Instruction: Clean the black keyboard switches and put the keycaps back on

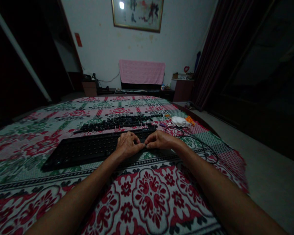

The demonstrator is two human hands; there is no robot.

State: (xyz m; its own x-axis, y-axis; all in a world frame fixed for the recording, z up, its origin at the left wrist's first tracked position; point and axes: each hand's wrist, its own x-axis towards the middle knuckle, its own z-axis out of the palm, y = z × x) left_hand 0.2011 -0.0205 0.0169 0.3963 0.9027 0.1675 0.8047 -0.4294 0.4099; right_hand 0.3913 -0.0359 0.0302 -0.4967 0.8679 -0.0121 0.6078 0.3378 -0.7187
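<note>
A black keyboard (80, 150) lies at a slant on the patterned cloth, with rows of small dots where keycaps would sit. My left hand (128, 143) rests over its right half, fingers curled and thumb stretched toward the other hand. At the keyboard's right end, my right hand (159, 139) is closed in a pinch, its fingertips close to my left thumb. Whatever lies between the fingertips is too small and dark to make out. Just behind the keyboard, many loose black keycaps (117, 122) are spread in a long band.
Right of the keycaps lie a white crumpled item (179, 121) and an orange item (190, 120). A black cable (203, 147) loops over the cloth (150, 195) at the right. Beyond the bed's far edge stands a low cabinet, with a pink towel (142, 71) above it.
</note>
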